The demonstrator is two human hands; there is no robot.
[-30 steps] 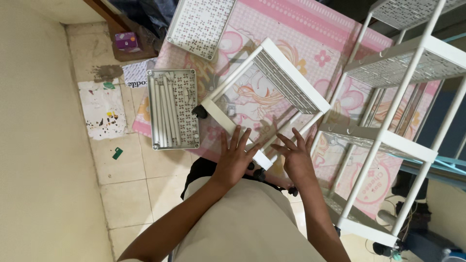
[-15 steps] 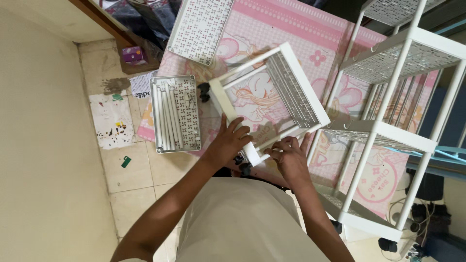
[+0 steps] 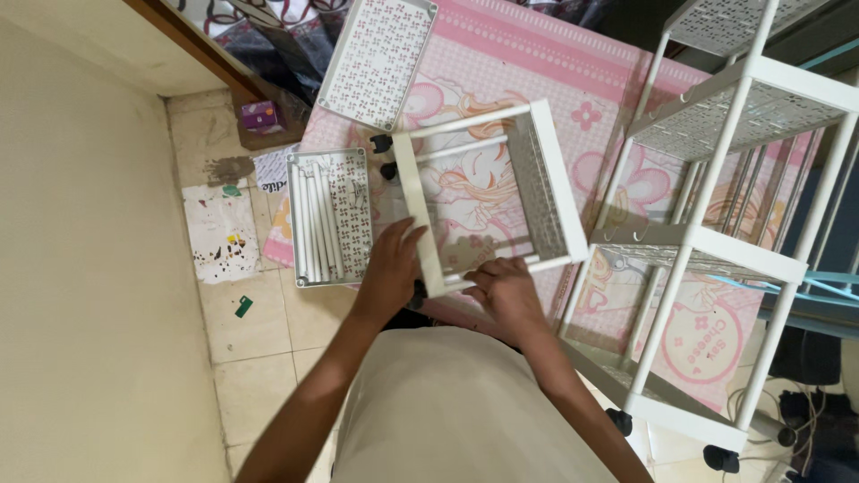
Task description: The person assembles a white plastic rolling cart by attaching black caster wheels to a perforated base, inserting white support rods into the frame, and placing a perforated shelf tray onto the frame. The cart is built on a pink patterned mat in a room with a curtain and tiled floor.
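White metal frame sat between my hands over the pink mat: left hand gripped its near post, right hand pinched the lower rail, apparently steadying it square.

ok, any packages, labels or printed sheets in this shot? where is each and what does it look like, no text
Small box: floor at the top left, by the wooden edge; squat, purple with pink.
Printed paper sheet: floor left of the white tray of rods; white with dark print, partly under the tray.
Round printed mark: on the pink mat, lower right, behind the white rack; pink circle, white edge.
No screens.
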